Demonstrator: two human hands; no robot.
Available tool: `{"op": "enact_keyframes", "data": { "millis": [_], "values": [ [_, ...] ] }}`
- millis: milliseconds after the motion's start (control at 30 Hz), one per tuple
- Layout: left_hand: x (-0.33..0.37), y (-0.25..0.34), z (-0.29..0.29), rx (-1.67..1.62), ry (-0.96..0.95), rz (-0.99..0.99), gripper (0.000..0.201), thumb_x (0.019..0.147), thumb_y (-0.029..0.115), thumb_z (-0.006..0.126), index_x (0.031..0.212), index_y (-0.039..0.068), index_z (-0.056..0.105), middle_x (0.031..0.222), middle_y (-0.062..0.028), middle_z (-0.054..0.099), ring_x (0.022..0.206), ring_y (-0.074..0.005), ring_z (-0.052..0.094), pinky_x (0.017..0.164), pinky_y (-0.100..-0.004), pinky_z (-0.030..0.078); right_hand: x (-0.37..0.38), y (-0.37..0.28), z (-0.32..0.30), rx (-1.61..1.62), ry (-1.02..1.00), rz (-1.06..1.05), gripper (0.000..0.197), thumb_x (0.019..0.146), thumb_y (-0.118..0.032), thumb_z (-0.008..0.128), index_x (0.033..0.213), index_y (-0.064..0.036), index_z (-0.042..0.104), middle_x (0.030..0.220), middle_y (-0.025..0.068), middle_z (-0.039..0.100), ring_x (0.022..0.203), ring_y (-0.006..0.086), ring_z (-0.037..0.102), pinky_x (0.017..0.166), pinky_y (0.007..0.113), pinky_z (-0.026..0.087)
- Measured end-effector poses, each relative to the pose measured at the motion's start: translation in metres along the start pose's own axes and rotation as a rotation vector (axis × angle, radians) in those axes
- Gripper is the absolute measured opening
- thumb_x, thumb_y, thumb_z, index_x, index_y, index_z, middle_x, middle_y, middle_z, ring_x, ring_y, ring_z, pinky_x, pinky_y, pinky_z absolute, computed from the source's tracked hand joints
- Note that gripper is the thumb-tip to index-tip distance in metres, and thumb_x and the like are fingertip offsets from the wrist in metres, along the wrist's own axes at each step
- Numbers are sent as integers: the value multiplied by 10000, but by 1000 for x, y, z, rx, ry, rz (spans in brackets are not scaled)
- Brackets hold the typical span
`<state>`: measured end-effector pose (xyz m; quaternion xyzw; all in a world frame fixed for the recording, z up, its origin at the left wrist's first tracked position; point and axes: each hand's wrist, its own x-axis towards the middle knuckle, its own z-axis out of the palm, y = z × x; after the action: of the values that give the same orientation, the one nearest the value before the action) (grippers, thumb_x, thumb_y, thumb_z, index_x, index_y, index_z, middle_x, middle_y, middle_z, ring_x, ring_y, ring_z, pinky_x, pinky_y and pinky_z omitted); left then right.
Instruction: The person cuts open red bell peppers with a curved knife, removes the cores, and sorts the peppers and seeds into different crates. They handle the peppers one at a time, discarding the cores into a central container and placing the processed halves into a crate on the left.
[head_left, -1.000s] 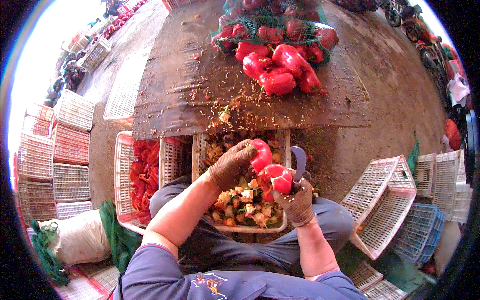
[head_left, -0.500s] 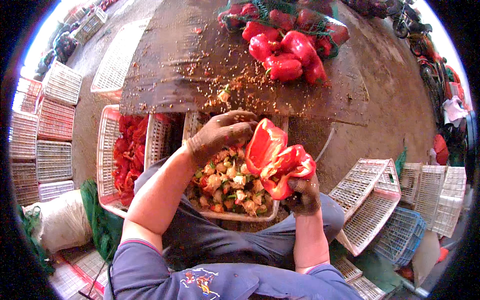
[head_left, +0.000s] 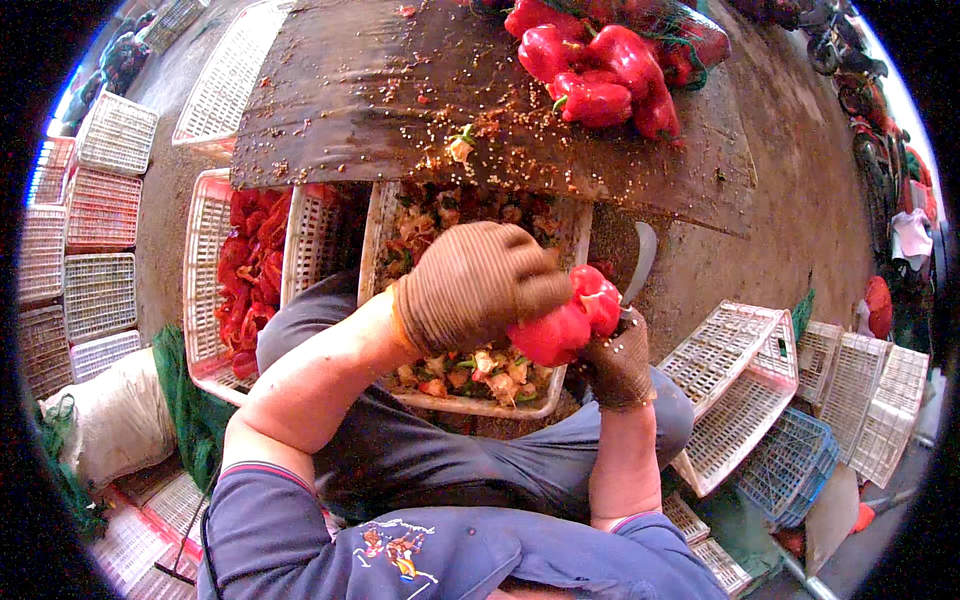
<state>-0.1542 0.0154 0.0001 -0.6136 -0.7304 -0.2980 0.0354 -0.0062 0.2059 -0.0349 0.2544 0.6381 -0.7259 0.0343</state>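
Note:
My left hand (head_left: pixel 482 287), in a brown ribbed glove, has its fingers closed over the far side of a red bell pepper (head_left: pixel 553 336). The pepper's smooth outer skin faces up; its cut side is out of sight. Close against its right side is my gloved right hand (head_left: pixel 618 366), closed round a knife (head_left: pixel 646 258) whose curved blade points away from me. The handle is hidden in the fist. Beneath both hands, between my knees, stands a pale crate (head_left: pixel 374 240) holding pepper cores (head_left: pixel 500 372) and seeds.
A crate (head_left: pixel 205 270) of red pepper pieces stands at my left. Ahead, a seed-strewn board (head_left: pixel 340 110) bears whole red peppers (head_left: pixel 600 75), some in green netting, and a loose core (head_left: pixel 461 147). Stacked crates (head_left: pixel 104 215) line the left; a tilted white crate (head_left: pixel 735 370) and blue crate (head_left: pixel 790 465) lie right.
The opened pepper has turned over, hiding its pale inside. My left hand has come right and nearer, onto the pepper. The knife blade now shows broad side on.

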Motion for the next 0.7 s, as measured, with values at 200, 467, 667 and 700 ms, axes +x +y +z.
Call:
{"op": "enact_keyframes", "data": {
  "millis": [200, 467, 667, 700],
  "values": [
    [-8, -52, -16, 80, 722, -389, 286, 821, 52, 642, 1103, 75, 683, 953, -96, 688, 890, -241, 689, 763, -385, 574, 3, 0, 4, -108, -27, -78, 315, 718, -105, 738, 1019, -17, 706, 880, 12, 711, 777, 119, 662, 699, 286, 539],
    [-19, -9, -10, -816, -211, -175, 340, 726, 211, 805, 1044, 116, 732, 1351, -181, 613, 1160, -371, 640, 940, -429, 529, 1, 10, -3, 448, -30, 170, 417, 699, -147, 784, 1076, 5, 693, 952, 86, 728, 827, 187, 700, 793, 333, 573],
    [-13, 12, 18, -299, -337, -179, 264, 778, 153, 690, 1033, 114, 635, 1023, -138, 667, 794, -372, 681, 677, -485, 549, 3, 1, 0, 534, -49, 212, 409, 814, -187, 642, 1175, 0, 597, 918, 69, 679, 753, 170, 669, 679, 300, 576],
    [-14, 12, 23, -293, -313, -284, 270, 787, 164, 684, 1043, 106, 620, 951, -144, 667, 771, -381, 673, 666, -494, 543, 5, 4, -1, 553, -65, 225, 409, 829, -195, 644, 1185, -1, 591, 939, 75, 680, 780, 183, 678, 704, 312, 587]
  ]
}}
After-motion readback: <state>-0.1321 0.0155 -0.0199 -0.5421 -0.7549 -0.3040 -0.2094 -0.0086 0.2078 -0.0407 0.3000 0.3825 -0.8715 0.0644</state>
